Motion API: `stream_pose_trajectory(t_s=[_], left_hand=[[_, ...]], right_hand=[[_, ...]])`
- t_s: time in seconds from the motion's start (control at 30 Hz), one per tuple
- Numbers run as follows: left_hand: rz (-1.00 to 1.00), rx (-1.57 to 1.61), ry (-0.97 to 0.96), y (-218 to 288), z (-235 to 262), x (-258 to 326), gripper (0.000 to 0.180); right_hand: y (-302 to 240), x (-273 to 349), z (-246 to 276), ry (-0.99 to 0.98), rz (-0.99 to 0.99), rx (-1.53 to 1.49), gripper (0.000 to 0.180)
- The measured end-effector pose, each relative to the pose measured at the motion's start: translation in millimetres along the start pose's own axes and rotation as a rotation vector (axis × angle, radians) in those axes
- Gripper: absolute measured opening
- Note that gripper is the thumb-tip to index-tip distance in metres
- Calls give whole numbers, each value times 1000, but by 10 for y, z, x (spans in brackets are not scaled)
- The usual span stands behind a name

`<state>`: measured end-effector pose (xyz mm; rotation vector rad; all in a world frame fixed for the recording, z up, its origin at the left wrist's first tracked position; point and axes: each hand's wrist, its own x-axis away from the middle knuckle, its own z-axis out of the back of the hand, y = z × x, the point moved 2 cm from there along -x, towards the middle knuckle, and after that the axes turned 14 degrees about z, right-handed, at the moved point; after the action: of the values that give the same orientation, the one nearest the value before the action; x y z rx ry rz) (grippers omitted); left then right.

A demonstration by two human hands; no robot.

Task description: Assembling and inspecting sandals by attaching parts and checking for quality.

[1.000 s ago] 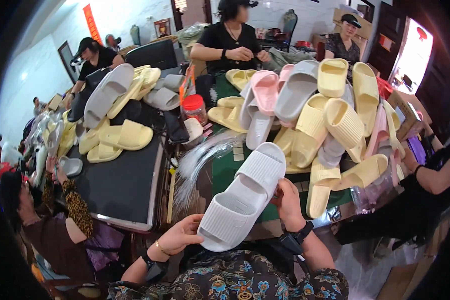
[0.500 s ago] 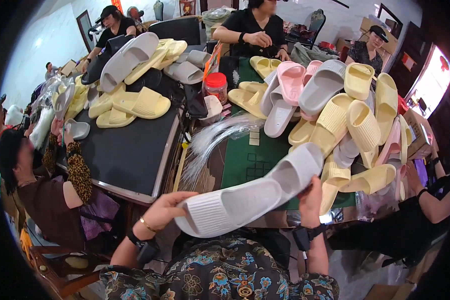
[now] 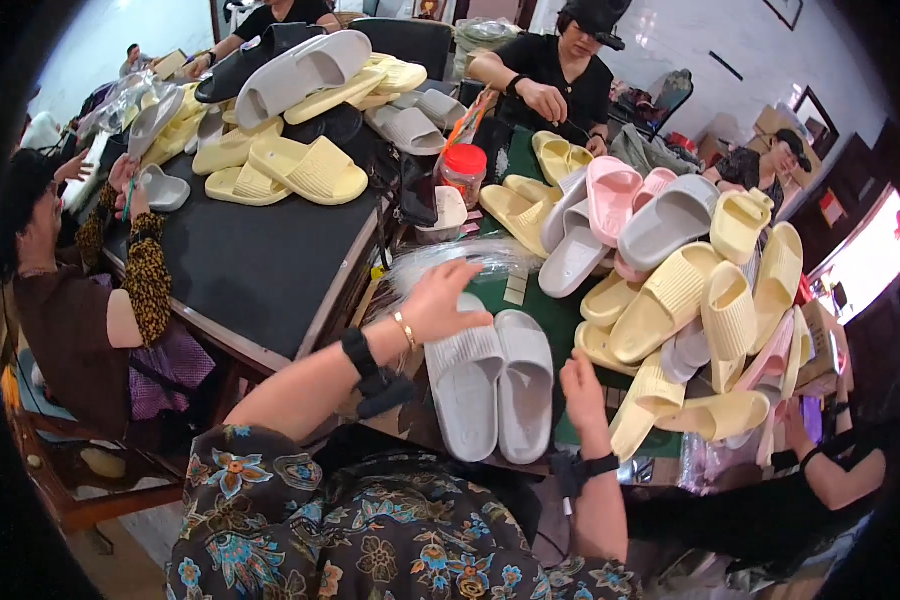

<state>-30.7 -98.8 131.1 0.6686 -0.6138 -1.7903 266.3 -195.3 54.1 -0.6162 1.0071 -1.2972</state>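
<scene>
Two grey slippers (image 3: pixel 526 388) near table (image 3: pixel 558 318) edge, left hand (image 3: pixel 444 304), right hand (image 3: pixel 583 392) spread — pile (image 3: pixel 666 304) close

Counts: 1 left hand (image 3: pixel 444 305), 1 right hand (image 3: pixel 583 396), 2 grey slippers (image 3: pixel 527 390) up front, 1 red-lidded jar (image 3: pixel 462 176), 1 white tub (image 3: pixel 446 214), 10+ yellow slippers (image 3: pixel 668 302) (overlapping, no exact tally).

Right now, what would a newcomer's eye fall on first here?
Most likely the heap of yellow, grey and pink slippers on the green tabletop at right. Next, the grey pair side by side in the foreground, between the left hand and right hand; then the red-lidded jar beyond them.
</scene>
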Motion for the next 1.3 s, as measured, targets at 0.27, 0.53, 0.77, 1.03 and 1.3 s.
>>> stream_pose_trajectory(t_s=[0.27, 0.53, 0.77, 1.03, 1.3], left_hand=[[188, -37, 101, -206, -562, 964, 70], [168, 134, -220, -433, -267, 368, 48], [442, -244, 79, -848, 100, -701, 40], [610, -360, 152, -1154, -96, -972, 25], [417, 220, 433, -683, 553, -1040, 22]], right_hand=[[-79, 267, -207, -71, 69, 266, 50], [-179, 400, -327, 16, -5, 136, 40], [124, 456, -339, 264, 19, -38, 23], [88, 484, -336, 296, -68, -240, 18], [65, 459, -281, 267, -89, -232, 16]])
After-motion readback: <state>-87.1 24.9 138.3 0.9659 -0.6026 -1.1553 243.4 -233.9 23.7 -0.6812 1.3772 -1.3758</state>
